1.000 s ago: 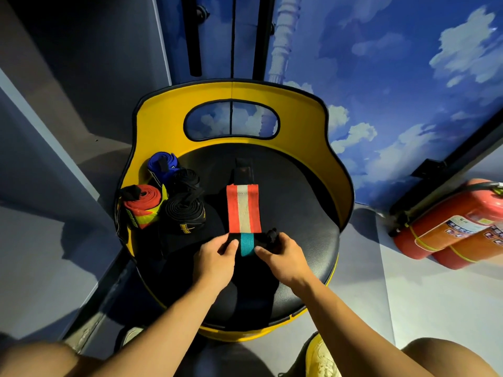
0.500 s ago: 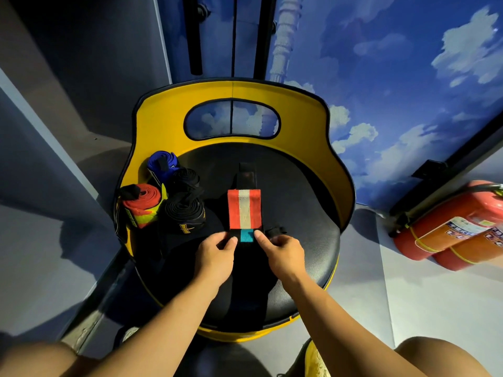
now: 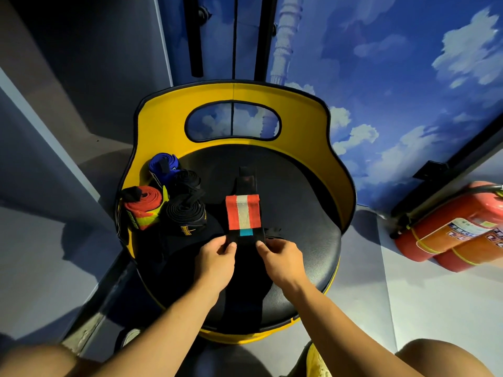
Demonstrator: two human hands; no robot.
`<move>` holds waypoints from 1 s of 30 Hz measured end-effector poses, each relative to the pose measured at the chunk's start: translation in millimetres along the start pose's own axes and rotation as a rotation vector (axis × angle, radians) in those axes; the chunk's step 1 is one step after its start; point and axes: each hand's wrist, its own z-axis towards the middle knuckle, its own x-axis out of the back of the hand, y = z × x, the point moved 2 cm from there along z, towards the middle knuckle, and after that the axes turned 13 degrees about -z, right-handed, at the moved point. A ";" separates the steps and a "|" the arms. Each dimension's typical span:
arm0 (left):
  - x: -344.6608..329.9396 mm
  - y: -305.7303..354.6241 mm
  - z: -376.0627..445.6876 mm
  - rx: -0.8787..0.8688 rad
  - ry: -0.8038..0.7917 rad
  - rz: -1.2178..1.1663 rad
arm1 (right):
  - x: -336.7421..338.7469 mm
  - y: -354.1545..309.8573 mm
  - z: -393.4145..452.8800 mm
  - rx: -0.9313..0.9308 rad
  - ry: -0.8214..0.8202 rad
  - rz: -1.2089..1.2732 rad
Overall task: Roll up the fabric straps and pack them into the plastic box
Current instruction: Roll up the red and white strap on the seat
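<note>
On the black chair seat (image 3: 299, 213), left hand (image 3: 215, 263) and right hand (image 3: 280, 261) pinch a striped strap (image 3: 243, 214)

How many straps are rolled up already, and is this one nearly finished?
Four rolls already stand at the seat's left: blue, red-and-yellow and two black ones. The left hand and right hand are rolling the red-and-white striped strap; some still lies flat. No plastic box shows, so packing remains.
</note>
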 end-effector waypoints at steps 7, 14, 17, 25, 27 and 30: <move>8.6 4.0 -1.1 -0.072 0.036 0.130 | 1.1 5.9 -1.3 -0.043 0.103 -0.092; -1.2 8.9 0.9 -0.081 -0.035 0.090 | -3.7 4.1 7.9 0.172 0.287 -0.064; -0.1 5.3 4.1 -0.074 -0.069 0.083 | -3.9 2.2 12.2 0.183 0.303 -0.172; -0.6 6.3 9.1 -0.074 -0.054 0.063 | -1.4 1.6 5.0 0.303 0.087 -0.190; 0.0 5.6 8.1 -0.058 -0.082 0.072 | 1.3 1.1 3.7 0.261 0.018 -0.156; 2.3 3.3 2.0 -0.061 -0.088 0.121 | 4.5 -0.7 -1.2 0.231 0.001 -0.164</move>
